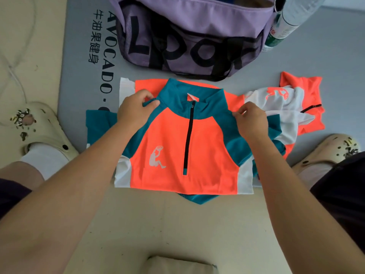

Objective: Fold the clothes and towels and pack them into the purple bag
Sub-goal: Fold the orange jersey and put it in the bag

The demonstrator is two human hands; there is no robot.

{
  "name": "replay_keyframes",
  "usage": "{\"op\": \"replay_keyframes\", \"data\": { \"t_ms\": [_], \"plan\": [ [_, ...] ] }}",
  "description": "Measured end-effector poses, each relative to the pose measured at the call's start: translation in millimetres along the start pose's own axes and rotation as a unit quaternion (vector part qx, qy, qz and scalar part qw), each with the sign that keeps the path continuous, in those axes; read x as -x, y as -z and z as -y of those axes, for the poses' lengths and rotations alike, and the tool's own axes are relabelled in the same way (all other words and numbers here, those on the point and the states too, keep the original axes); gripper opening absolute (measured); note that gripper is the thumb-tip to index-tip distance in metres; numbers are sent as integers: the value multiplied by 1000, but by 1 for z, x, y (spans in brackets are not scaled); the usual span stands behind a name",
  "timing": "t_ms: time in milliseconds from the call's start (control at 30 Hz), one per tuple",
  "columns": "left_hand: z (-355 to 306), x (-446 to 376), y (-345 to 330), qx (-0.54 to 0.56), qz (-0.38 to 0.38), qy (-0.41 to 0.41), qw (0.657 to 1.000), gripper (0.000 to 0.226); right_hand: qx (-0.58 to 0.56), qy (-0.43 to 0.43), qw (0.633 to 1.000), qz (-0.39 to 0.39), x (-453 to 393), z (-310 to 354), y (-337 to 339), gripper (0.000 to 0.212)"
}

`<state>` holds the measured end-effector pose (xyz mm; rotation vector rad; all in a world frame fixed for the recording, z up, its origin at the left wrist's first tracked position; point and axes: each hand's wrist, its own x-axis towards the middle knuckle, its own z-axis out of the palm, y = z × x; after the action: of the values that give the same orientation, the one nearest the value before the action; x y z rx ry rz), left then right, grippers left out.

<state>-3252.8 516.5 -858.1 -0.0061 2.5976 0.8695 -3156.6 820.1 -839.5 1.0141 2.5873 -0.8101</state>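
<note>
Beige cushion-like padding (pixel 180 265) is peeking in at the bottom centre of the frame, lying on the pale floor (pixel 158 224). Two bare forearms are reaching up from the lower corners toward the middle. Cream clogs are showing at either side, one (pixel 42 125) at the left edge over a white sock, the other (pixel 327 150) at the right edge.

Mid-frame, an orange and teal zip-neck shirt (pixel 177 147) is lying front up, its lower half on the floor and its upper half on a grey mat (pixel 79 56) printed with "AVOCADO". It is resting on another folded garment whose white and orange edges are sticking out behind the collar. The left hand (pixel 136 110) is pinching the teal shoulder fabric beside the collar between thumb and curled fingers. The right hand (pixel 251 120) is pinching the opposite teal shoulder in the same way.

Just right of it, a crumpled white and orange shirt (pixel 290 107) is lying on the mat, touching the first shirt's sleeve.

Farther up, the purple bag (pixel 197 32) is sitting at the top centre with its zip open, near the shirts but apart from them. A plastic bottle (pixel 290 20) is leaning by the bag's right end, in the upper right.
</note>
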Motion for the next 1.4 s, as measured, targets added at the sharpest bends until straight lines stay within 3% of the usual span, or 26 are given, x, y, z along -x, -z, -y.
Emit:
{"op": "replay_keyframes", "data": {
  "t_ms": [133, 333, 500, 600, 700, 800, 933, 1067, 1133, 1200, 1267, 1333, 1400],
  "plan": [
    [7, -4, -5, -67, 52, 51, 995, 29, 8, 2, 1000, 30, 2, -1, -3, 35],
    [-1, -6, -4, -76, -37, -11, 996, 26, 70, 36, 995, 53, -8, 6, 0, 29],
    [-12, -16, -8, -93, -83, -69, 990, 26, 2, 100, 994, -46, -24, 11, 9, 31],
    [-22, -27, -11, -104, -26, -81, 991, 42, 17, 92, 995, -18, -40, 13, 13, 41],
    [-22, -32, -14, -153, 41, -69, 985, 71, 143, 35, 988, 47, -56, 11, 19, 49],
    [-18, -33, -17, -168, 30, -55, 984, 74, 208, 46, 976, 52, -67, 15, 27, 30],
    [-16, -32, -18, -165, 20, -45, 985, 73, 122, 93, 987, -42, -70, 23, 32, 23],
    [-25, -29, -21, -219, -17, -15, 975, 77, 117, 61, 983, -126, -59, 29, 26, 25],
    [-29, -20, -24, -278, -54, -55, 957, 78, 121, 98, 973, -173, -45, 32, 21, 28],
    [-31, -2, -31, -319, -79, -177, 928, 71, 136, 206, 960, -134, -28, 35, 11, 36],
    [-29, 22, -46, -328, -38, -295, 897, 67, 192, 274, 942, -27, -13, 33, -3, 58],
    [-21, 42, -58, -347, 47, -302, 887, 71, 233, 256, 937, 36, -7, 24, -9, 77],
    [-10, 53, -64, -356, 90, -250, 896, 75, 175, 193, 965, 15, -8, 11, -2, 73]
  ]
}}
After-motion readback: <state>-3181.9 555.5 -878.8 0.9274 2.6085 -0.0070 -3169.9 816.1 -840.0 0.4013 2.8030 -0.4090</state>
